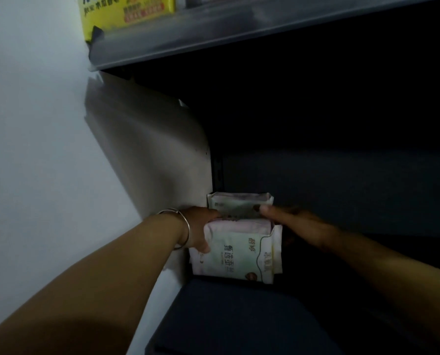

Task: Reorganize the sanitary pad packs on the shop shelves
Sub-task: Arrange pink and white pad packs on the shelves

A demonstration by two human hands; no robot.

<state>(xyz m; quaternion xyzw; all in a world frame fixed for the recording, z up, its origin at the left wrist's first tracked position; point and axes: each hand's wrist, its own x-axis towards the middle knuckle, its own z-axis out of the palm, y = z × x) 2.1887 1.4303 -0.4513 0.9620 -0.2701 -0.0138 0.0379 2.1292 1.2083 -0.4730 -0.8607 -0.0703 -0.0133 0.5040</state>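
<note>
Two pale sanitary pad packs stand in the left corner of a dark lower shelf (239,316). The front pack (239,252) is white, pale green and pink with printed writing. The rear pack (239,202) shows only its top behind it. My left hand (201,226), with a metal bangle on the wrist, grips the left side of the front pack, thumb on its face. My right hand (298,224) reaches in from the right; its thumb lies over the top between the two packs and its fingers wrap the front pack's right edge in shadow.
A white side panel (149,149) bounds the shelf on the left, close to my left hand. A grey upper shelf (213,34) overhangs, carrying a yellow box (126,11). The shelf to the right of the packs lies in deep shadow.
</note>
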